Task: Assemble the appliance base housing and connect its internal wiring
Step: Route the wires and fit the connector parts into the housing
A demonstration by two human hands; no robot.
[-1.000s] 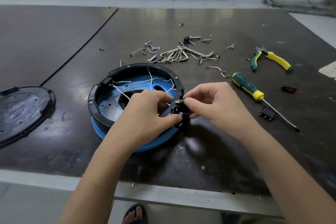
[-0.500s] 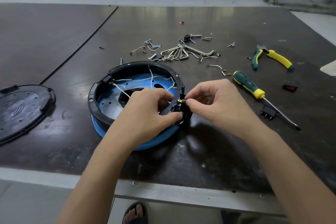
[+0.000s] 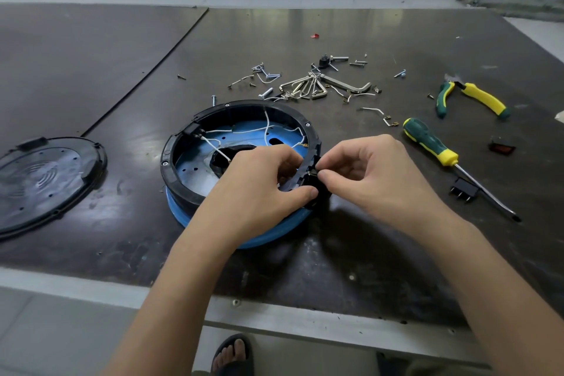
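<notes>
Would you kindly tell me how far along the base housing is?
White wires already run inside the housing. In hand: the left hand grips the housing rim while the right hand pinches a small black part at that rim. Remaining: the black cover lies apart, and loose screws and the screwdriver lie unused.

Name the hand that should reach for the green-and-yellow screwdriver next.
Probably right: the right hand lies nearest the screwdriver, while the left hand grips the housing rim, steadying it. It first must release the black part it pinches.
</notes>
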